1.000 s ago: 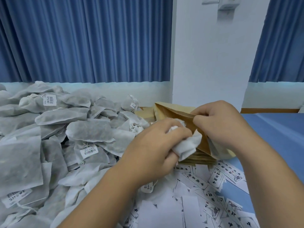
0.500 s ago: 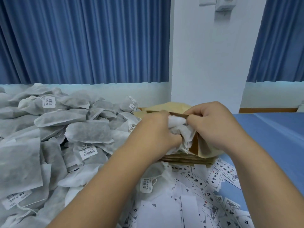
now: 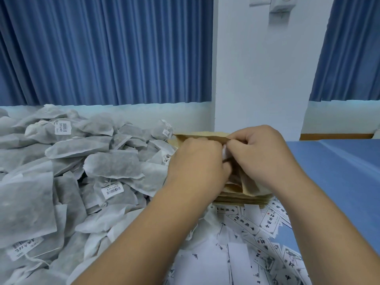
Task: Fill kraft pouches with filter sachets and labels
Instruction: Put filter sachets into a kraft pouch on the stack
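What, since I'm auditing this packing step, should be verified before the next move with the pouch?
1. Right hand pinches the kraft pouch at its mouth edge: ok.
2. Sachet fully inside: cannot tell; only a white bit shows between the hands.
3. Left hand grip on the sachet: cannot tell, fingers hidden.
4. Labels close by for the next step: ok, spread on the table in front.
5. Pouch stack under the work: ok.

Pleated blue curtains (image 3: 102,50) either side of a white pillar (image 3: 257,79), blue tablecloth (image 3: 339,171) below.
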The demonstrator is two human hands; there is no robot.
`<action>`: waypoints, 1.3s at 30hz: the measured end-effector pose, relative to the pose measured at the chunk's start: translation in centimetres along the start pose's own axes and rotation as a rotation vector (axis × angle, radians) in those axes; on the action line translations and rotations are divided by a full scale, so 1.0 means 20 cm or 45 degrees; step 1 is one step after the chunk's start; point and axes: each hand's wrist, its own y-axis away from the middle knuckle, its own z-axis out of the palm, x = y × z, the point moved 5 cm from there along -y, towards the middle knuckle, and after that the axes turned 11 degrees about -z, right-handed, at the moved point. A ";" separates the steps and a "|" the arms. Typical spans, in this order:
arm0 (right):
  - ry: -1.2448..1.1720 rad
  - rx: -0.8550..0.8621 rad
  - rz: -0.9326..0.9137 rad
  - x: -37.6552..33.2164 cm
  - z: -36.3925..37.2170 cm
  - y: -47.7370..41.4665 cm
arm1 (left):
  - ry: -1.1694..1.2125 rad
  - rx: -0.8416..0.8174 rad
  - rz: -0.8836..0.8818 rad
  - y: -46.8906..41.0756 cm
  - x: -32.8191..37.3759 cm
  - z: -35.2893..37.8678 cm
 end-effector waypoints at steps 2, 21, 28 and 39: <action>-0.023 0.037 0.037 0.04 -0.03 -0.01 | 0.315 0.055 0.106 0.03 -0.02 -0.05; 0.360 0.138 -0.155 -0.01 -0.11 -0.02 | -0.235 -0.269 0.668 0.00 0.01 0.01; 0.427 0.233 -0.104 0.03 -0.18 -0.01 | -0.182 0.016 0.911 0.08 -0.03 -0.10; 0.308 0.084 -0.218 -0.12 -0.14 0.00 | -0.453 -0.079 0.937 0.03 0.08 0.01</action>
